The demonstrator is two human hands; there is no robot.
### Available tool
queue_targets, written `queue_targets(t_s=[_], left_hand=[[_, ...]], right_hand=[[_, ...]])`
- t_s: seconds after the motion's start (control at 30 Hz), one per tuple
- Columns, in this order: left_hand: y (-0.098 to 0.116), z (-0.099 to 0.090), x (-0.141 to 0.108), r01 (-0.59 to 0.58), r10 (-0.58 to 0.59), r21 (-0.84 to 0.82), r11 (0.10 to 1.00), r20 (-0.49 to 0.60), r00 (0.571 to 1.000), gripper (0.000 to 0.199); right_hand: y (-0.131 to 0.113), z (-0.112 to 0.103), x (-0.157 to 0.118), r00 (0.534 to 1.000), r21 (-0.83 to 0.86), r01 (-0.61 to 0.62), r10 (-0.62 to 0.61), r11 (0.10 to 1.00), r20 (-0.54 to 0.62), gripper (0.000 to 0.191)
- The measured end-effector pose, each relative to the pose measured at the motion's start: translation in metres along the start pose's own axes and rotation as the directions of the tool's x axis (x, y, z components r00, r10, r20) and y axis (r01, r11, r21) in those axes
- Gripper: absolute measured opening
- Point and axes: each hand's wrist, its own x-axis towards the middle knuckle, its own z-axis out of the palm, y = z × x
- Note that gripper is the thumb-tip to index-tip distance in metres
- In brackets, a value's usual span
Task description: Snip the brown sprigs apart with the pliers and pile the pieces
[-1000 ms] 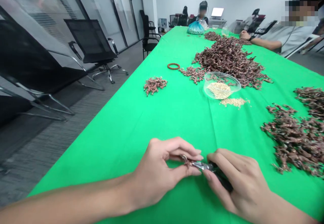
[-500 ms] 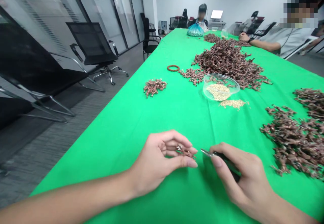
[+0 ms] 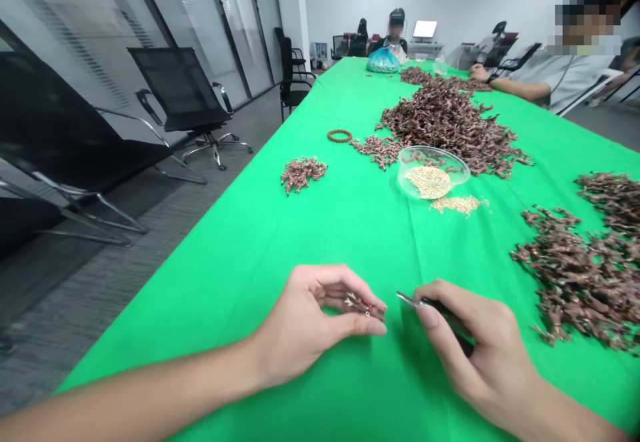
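Observation:
Between the thumb and fingers of my left hand (image 3: 320, 315) is a small copper-brown figure-like piece (image 3: 361, 305) with pale prongs at one end. My right hand (image 3: 475, 342) wraps round a black-handled tool (image 3: 453, 322) with a slim metal tip; its exact kind is partly hidden by my fingers. The tool's tip points at my left fingertips and stays a short gap away from them. Both hands are just above the green cloth (image 3: 240, 295). A small heap of similar brown pieces (image 3: 303, 174) lies beyond my left hand.
Farther off stand a clear plastic bowl (image 3: 434, 174) of beige grains, spilled grains (image 3: 459, 205), a brown ring (image 3: 339, 136) and a large brown heap (image 3: 445, 122). More pieces (image 3: 585, 275) lie at right. A seated person (image 3: 575, 82) rests an arm on the table; chairs (image 3: 183, 89) line the left.
The left thumb and fingers have drawn closer together around the small brown piece, which has turned a little. The right hand and tool hold nearly the same place.

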Motion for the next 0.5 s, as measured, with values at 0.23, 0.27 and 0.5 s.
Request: queue_targets(t_s=[0.23,0.27,0.5], left_hand=[[0.001,-0.019,0.015,-0.131,0.168,0.311,0.941,-0.098,0.981,0.014],[0.003,-0.025,0.02,-0.159,0.214,0.356,0.921,-0.12,0.97,0.014],[0.03,-0.084,0.079,-0.18,0.463,0.62,0.764,-0.331,0.822,0.032]], right_hand=[[0.004,-0.001,0.004,1.0,0.011,-0.024,0.024,1.0,-0.009,0.011],[0.005,-0.001,0.005,1.0,0.013,-0.026,0.026,1.0,-0.009,0.013],[0.003,-0.003,0.01,0.999,0.041,-0.039,0.039,0.998,-0.006,0.022]])
